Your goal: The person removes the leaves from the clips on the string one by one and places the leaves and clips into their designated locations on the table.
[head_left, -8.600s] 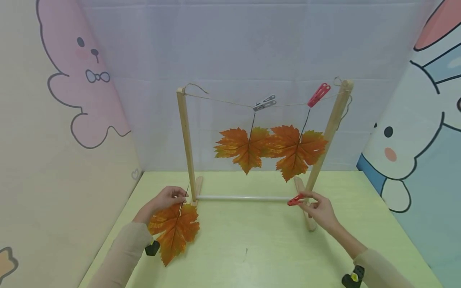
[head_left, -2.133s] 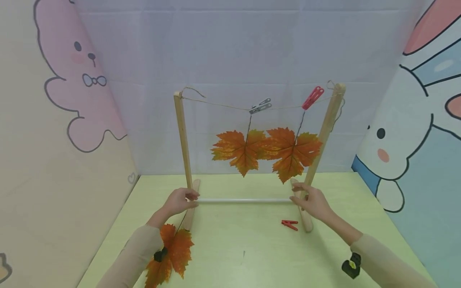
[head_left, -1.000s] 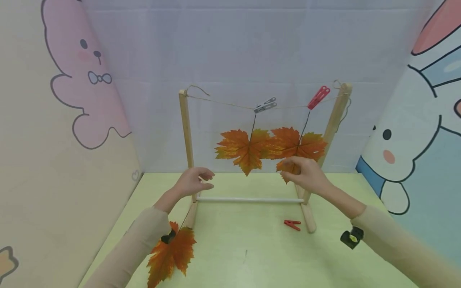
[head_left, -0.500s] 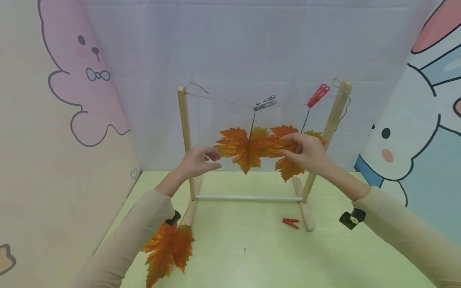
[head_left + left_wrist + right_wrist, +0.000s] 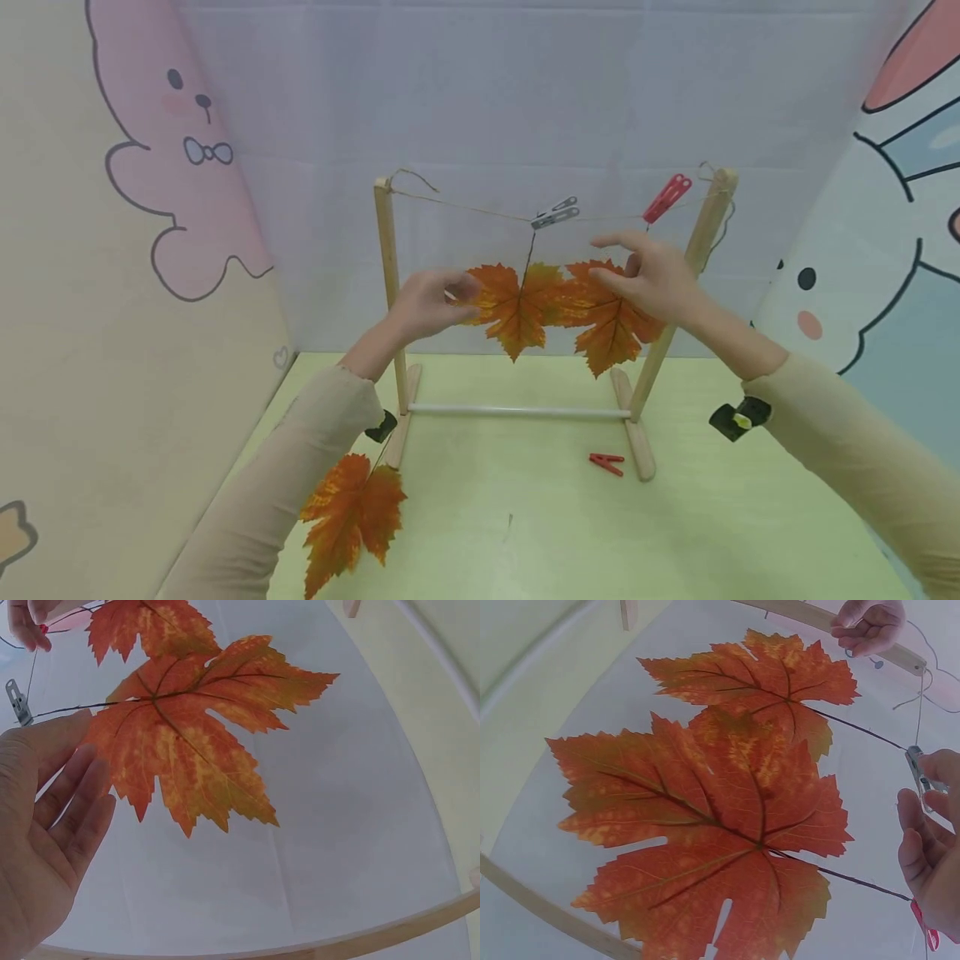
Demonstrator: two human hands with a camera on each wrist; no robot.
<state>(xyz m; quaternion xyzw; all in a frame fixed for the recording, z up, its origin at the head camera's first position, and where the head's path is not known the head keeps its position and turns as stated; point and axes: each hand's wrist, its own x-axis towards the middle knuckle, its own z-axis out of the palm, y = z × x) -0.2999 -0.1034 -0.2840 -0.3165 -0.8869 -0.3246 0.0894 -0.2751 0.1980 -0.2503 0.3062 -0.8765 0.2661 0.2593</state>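
My left hand (image 5: 435, 304) is raised at the left edge of an orange artificial maple leaf (image 5: 517, 312), fingers loosely bent around nothing. My right hand (image 5: 656, 279) hovers in front of a second maple leaf (image 5: 611, 329), index finger extended and thumb apart. A grey clothespin (image 5: 555, 215) and a red clothespin (image 5: 666, 198) fix the two leaf stems to a twine line. In the right wrist view, my right fingers (image 5: 922, 840) appear between the grey clothespin (image 5: 919, 772) and the red clothespin (image 5: 928, 926). A third maple leaf (image 5: 356, 517) lies on the table, partly beneath my left forearm.
The twine (image 5: 457, 206) spans two wooden posts (image 5: 386, 250) joined low down by a white rod (image 5: 517, 411). Another red clothespin (image 5: 607, 463) lies on the table (image 5: 525, 542) near the right foot (image 5: 640, 450). A pale cloth hangs behind.
Earlier my left hand held the third leaf and my right a red clothespin; both now lie on the table. From the frame's base, both hands have risen toward the hanging leaves.
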